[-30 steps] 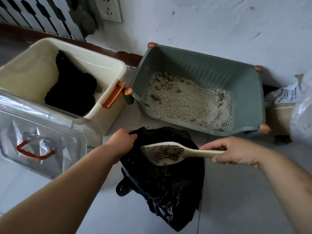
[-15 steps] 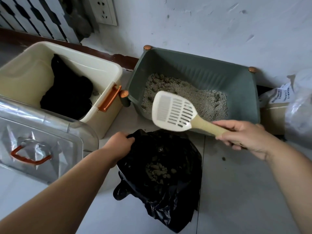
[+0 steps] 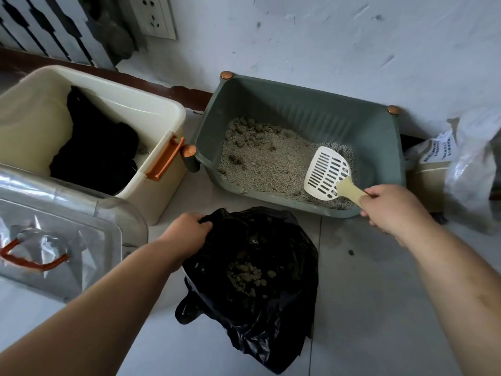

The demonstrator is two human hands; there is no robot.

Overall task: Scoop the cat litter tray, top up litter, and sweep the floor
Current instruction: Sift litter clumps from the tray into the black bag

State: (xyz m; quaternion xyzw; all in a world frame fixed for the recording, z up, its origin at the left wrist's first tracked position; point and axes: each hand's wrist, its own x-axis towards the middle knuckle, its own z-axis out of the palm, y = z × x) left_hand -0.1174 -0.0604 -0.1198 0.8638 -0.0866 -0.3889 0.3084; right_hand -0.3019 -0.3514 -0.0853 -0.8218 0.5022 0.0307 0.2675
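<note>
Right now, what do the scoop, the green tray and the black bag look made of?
The scoop looks like rigid moulded plastic, matte: white slotted head, beige handle. The green tray seems moulded plastic too, dull satin, with a ribbed inner wall. The black bag is likely thin plastic film, glossy, crinkled, catching highlights.

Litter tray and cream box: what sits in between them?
Head view: the litter tray and cream box are parted by the tray's copper-capped corner post and a narrow strip of floor.
</note>
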